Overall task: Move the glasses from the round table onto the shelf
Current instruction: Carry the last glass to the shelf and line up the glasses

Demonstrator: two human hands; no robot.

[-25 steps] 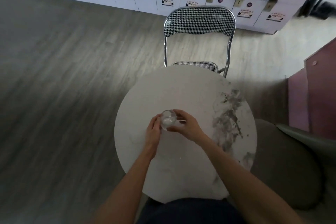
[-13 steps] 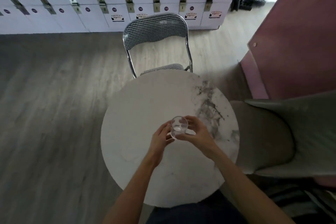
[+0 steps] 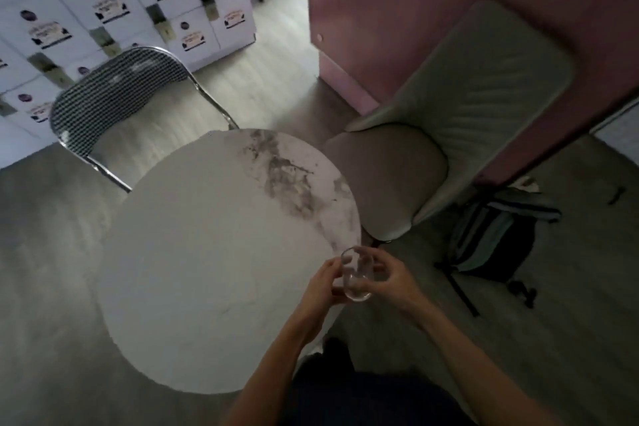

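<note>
The left hand [image 3: 320, 284] and right hand [image 3: 394, 278] both curl their fingers round 1 clear glass [image 3: 356, 282], held between them at the right edge of the table [image 3: 207, 252]. A padded chair [image 3: 390, 176] stands just beside the table, and a checked chair [image 3: 121, 86] stands behind it.

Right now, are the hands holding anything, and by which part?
A clear glass, gripped by its sides: left hand on one side, right hand on the other.
</note>
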